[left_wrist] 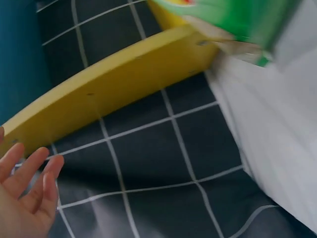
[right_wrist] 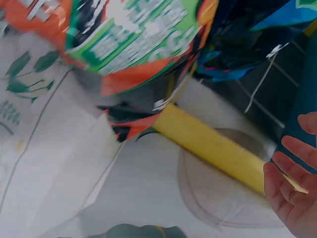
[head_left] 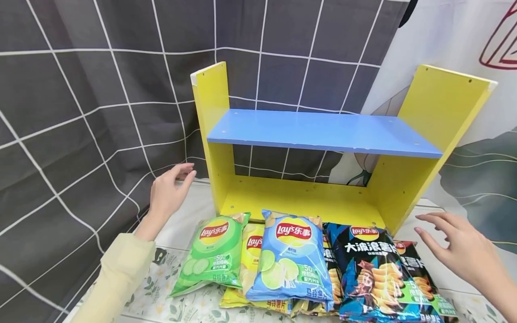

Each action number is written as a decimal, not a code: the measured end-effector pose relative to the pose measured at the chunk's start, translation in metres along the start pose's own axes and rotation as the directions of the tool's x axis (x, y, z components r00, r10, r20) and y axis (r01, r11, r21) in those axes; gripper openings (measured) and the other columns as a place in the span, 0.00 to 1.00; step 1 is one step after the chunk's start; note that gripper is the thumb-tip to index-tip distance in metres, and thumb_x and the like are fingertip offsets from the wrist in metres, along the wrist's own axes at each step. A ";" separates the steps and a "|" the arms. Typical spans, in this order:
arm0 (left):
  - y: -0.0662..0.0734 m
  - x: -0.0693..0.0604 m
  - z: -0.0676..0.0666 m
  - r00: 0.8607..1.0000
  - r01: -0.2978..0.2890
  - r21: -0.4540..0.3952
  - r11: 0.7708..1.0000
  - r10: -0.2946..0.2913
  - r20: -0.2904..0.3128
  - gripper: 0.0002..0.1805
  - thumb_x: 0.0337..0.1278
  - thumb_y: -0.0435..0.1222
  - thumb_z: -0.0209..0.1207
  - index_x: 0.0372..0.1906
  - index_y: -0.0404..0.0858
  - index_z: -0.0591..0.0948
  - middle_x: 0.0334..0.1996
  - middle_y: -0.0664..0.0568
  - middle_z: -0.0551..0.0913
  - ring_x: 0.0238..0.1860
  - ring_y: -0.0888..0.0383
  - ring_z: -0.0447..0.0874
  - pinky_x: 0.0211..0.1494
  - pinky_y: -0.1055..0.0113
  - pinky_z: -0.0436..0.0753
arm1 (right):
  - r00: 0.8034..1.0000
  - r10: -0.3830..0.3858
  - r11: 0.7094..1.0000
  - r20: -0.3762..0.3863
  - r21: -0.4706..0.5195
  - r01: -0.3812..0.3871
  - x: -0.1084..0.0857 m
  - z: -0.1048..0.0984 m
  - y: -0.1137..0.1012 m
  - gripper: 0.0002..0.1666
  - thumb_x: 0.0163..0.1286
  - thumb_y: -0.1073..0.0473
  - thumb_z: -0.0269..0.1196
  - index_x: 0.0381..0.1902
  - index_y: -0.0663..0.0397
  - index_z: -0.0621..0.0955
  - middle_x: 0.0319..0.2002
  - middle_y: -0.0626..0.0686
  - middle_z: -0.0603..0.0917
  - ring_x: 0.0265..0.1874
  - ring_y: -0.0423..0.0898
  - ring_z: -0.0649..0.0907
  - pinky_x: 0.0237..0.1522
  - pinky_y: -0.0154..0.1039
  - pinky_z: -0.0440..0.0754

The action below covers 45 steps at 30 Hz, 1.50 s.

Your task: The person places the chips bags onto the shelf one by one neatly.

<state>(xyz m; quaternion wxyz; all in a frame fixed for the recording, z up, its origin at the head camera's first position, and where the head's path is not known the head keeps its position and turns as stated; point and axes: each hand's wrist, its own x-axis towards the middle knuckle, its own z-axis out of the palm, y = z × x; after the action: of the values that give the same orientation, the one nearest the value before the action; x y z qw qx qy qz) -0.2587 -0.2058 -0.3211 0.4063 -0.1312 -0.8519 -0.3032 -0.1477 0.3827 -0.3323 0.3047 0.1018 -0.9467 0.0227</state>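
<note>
The left hand [head_left: 167, 193] is raised beside the left panel of a yellow shelf [head_left: 299, 197], over the left part of the tabletop [head_left: 190, 206]; its fingers are slightly bent, they are apart, and they hold nothing. The right hand [head_left: 464, 246] is also free of any thing, with loose fingers, and it stands to the right of the shelf, near its front right corner. A blue board [head_left: 319, 130] goes across between the two side panels. In front of the shelf's front edge, the bags of chips lie on the tabletop in a row. The green bag [head_left: 216, 253] is at the left and covers partly the yellow bag [head_left: 249, 260]. The blue bag [head_left: 288, 264] lies over this yellow bag and over the edge of a black bag [head_left: 334, 273]. At the right, the dark blue bag [head_left: 375, 278] overlaps one more dark bag [head_left: 418, 264], which is the nearest to the right hand. Behind the left hand hangs a grey curtain [head_left: 101, 112] with white lines.
</note>
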 end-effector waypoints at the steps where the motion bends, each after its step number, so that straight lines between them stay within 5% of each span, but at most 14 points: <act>1: 0.003 0.004 0.000 1.000 0.000 -0.012 1.000 0.000 -0.019 0.14 0.61 0.41 0.60 0.48 0.41 0.83 0.37 0.49 0.89 0.33 0.52 0.87 0.34 0.63 0.82 | 1.000 -0.014 1.000 -0.008 -0.001 0.014 0.000 -0.002 -0.003 0.20 0.58 0.50 0.69 0.43 0.58 0.82 0.43 0.63 0.83 0.30 0.58 0.78 0.19 0.48 0.77; 7: 0.023 0.028 0.000 0.995 0.017 -0.086 0.996 -0.025 -0.098 0.19 0.57 0.46 0.64 0.51 0.43 0.82 0.38 0.50 0.89 0.29 0.53 0.86 0.28 0.77 0.69 | 0.997 -0.067 0.998 -0.027 0.012 0.067 -0.001 -0.007 -0.022 0.18 0.54 0.49 0.71 0.39 0.52 0.84 0.35 0.61 0.86 0.31 0.58 0.80 0.13 0.39 0.73; 13: 0.039 0.053 -0.001 0.990 0.073 -0.167 0.983 -0.092 -0.106 0.27 0.55 0.47 0.64 0.59 0.41 0.76 0.51 0.48 0.85 0.43 0.50 0.86 0.41 0.62 0.80 | 0.978 -0.184 0.980 -0.094 0.062 0.190 -0.005 -0.008 -0.037 0.15 0.46 0.47 0.75 0.32 0.42 0.84 0.30 0.47 0.86 0.30 0.50 0.81 0.18 0.34 0.74; 18: 0.049 0.069 0.003 0.986 0.092 -0.210 0.973 -0.119 -0.117 0.30 0.56 0.46 0.64 0.62 0.41 0.74 0.53 0.46 0.84 0.41 0.49 0.86 0.43 0.57 0.84 | 0.949 -0.281 0.950 -0.143 0.095 0.296 -0.011 -0.006 -0.046 0.15 0.43 0.42 0.75 0.27 0.37 0.85 0.27 0.39 0.84 0.27 0.40 0.81 0.25 0.27 0.75; 23: 0.058 0.082 0.008 0.984 0.110 -0.227 0.968 -0.139 -0.115 0.28 0.58 0.45 0.63 0.62 0.41 0.74 0.52 0.46 0.85 0.40 0.49 0.86 0.43 0.56 0.84 | 0.933 -0.334 0.929 -0.136 0.116 0.350 -0.020 -0.003 -0.056 0.18 0.41 0.41 0.76 0.30 0.34 0.85 0.31 0.38 0.85 0.29 0.42 0.84 0.28 0.25 0.79; 26: 0.061 0.087 0.009 0.981 0.126 -0.235 0.964 -0.156 -0.113 0.28 0.58 0.45 0.63 0.62 0.42 0.74 0.51 0.47 0.85 0.41 0.50 0.86 0.44 0.57 0.84 | 0.939 -0.333 0.933 -0.079 0.116 0.341 -0.026 -0.002 -0.061 0.23 0.37 0.41 0.77 0.35 0.32 0.85 0.35 0.38 0.86 0.33 0.45 0.85 0.30 0.25 0.80; 30: 0.062 0.093 0.010 0.978 0.131 -0.253 0.958 -0.166 -0.124 0.26 0.60 0.44 0.62 0.62 0.41 0.74 0.51 0.46 0.85 0.43 0.50 0.86 0.45 0.56 0.83 | 0.959 -0.271 0.958 0.082 0.118 0.261 -0.039 -0.001 -0.063 0.33 0.35 0.35 0.76 0.44 0.31 0.84 0.41 0.40 0.86 0.40 0.49 0.85 0.30 0.40 0.84; 32: 0.062 0.095 0.010 0.978 0.127 -0.263 0.956 -0.165 -0.129 0.25 0.61 0.43 0.61 0.62 0.41 0.74 0.52 0.46 0.85 0.43 0.50 0.86 0.47 0.56 0.83 | 0.952 -0.243 0.968 0.188 0.116 0.224 -0.044 0.000 -0.063 0.39 0.37 0.31 0.74 0.50 0.31 0.82 0.46 0.43 0.86 0.43 0.53 0.84 0.27 0.48 0.83; 34: 0.062 0.097 0.010 0.978 0.119 -0.269 0.956 -0.160 -0.136 0.24 0.62 0.41 0.60 0.62 0.40 0.74 0.52 0.45 0.85 0.44 0.49 0.86 0.49 0.57 0.82 | 0.923 -0.214 0.976 0.319 0.113 0.187 -0.048 0.001 -0.063 0.46 0.38 0.27 0.72 0.58 0.30 0.78 0.53 0.46 0.83 0.49 0.57 0.82 0.26 0.50 0.83; 38: 0.063 0.099 0.009 0.977 0.109 -0.267 0.957 -0.153 -0.149 0.23 0.63 0.40 0.59 0.61 0.40 0.74 0.51 0.45 0.85 0.44 0.49 0.86 0.50 0.58 0.82 | 0.809 -0.170 0.985 0.563 0.088 0.146 -0.051 0.007 -0.063 0.60 0.38 0.18 0.64 0.69 0.32 0.66 0.66 0.53 0.71 0.59 0.64 0.74 0.30 0.57 0.83; 40: 0.063 0.099 0.010 0.977 0.107 -0.264 0.959 -0.151 -0.153 0.22 0.63 0.39 0.59 0.61 0.40 0.74 0.51 0.45 0.85 0.43 0.49 0.86 0.50 0.58 0.82 | 0.772 -0.152 0.988 0.617 0.072 0.138 -0.051 0.009 -0.064 0.65 0.36 0.15 0.61 0.71 0.34 0.64 0.68 0.56 0.67 0.61 0.64 0.72 0.32 0.60 0.83; 42: 0.063 0.100 0.009 0.976 0.109 -0.260 0.959 -0.152 -0.154 0.22 0.63 0.39 0.59 0.61 0.40 0.74 0.51 0.44 0.85 0.44 0.50 0.86 0.50 0.59 0.83 | 0.760 -0.144 0.989 0.634 0.070 0.129 -0.051 0.010 -0.065 0.67 0.34 0.14 0.59 0.72 0.35 0.62 0.69 0.57 0.66 0.61 0.65 0.71 0.32 0.61 0.82; 45: 0.064 0.101 0.009 0.976 0.114 -0.257 0.960 -0.157 -0.154 0.23 0.63 0.39 0.59 0.62 0.40 0.73 0.51 0.44 0.85 0.44 0.50 0.86 0.51 0.59 0.83 | 0.773 -0.155 0.987 0.615 0.070 0.142 -0.052 0.010 -0.067 0.68 0.34 0.13 0.58 0.73 0.35 0.61 0.69 0.57 0.66 0.61 0.64 0.71 0.32 0.58 0.83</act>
<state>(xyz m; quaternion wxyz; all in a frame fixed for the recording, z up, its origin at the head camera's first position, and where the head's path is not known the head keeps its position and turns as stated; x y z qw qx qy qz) -0.2987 -0.1523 -0.2213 0.4373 -0.0954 -0.7761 -0.4442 -0.0985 0.3252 -0.3717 -0.0224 0.1812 -0.9828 -0.0268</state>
